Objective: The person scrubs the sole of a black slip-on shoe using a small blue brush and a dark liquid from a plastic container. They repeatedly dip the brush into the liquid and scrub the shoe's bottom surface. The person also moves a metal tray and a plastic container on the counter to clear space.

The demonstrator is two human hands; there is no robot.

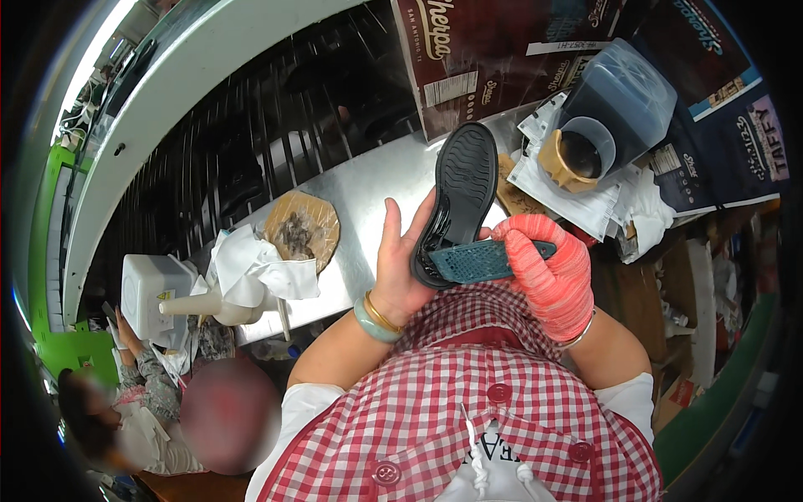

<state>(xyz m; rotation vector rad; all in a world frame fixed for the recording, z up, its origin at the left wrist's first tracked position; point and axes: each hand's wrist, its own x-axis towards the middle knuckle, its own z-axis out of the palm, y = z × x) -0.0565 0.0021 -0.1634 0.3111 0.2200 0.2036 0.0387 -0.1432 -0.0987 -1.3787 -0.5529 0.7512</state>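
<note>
From my end, main risk is the black sole (467,167) swinging or slipping: the L hand (403,268) has its thumb spread clear, so support prob. comes only from palm & fingers, partly hidden behind; can't tell how firmly they grip. Uneven pull on the teal strip (473,262) could also twist it b/c the gloved R hand (548,276) pinches one end only. A wide swing might knock the tan-wrapped cup (559,167) w/ dark contents, right of the sole.

Sole sits btwn hands: L hand against its left side, R hand just off its lower right, strip lying across its near end. Can't tell if strip's attached, or if fingertips meet behind the sole.
</note>
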